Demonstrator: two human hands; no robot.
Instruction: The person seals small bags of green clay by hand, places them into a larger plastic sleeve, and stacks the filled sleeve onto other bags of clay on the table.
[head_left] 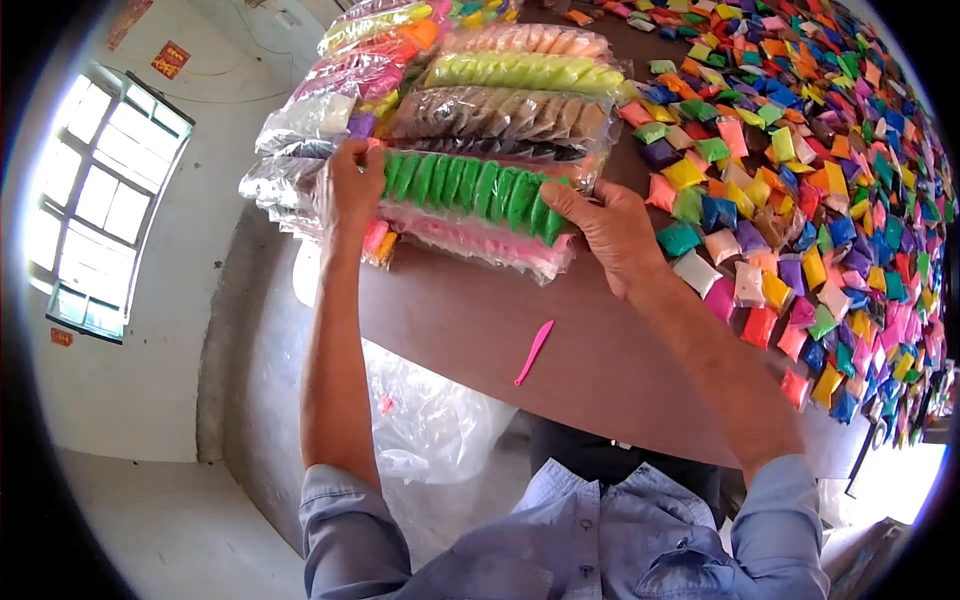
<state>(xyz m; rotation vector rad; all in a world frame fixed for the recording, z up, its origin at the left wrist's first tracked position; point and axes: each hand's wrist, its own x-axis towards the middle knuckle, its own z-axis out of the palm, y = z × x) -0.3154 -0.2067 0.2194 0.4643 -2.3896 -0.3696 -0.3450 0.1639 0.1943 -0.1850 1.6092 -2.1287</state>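
A clear bag with a row of green packets (470, 190) lies across the stack of bags on the brown table. My left hand (352, 185) is closed on its left end. At its right end, my right hand (605, 225) grips the plastic, thumb on top. Just below the green row is a bag of pink packets (480, 240). Above it are bags of black, brown (500, 115), yellow-green (525, 72) and peach packets. Two small packets, pink and orange (380, 243), sit near my left wrist.
Many small colourful packets (780, 200) spread over the right side of the table (630, 350). A pink plastic knife (535, 352) lies near the front edge. Below the edge hangs a clear plastic bag (430, 415). A window (105, 190) is at the left.
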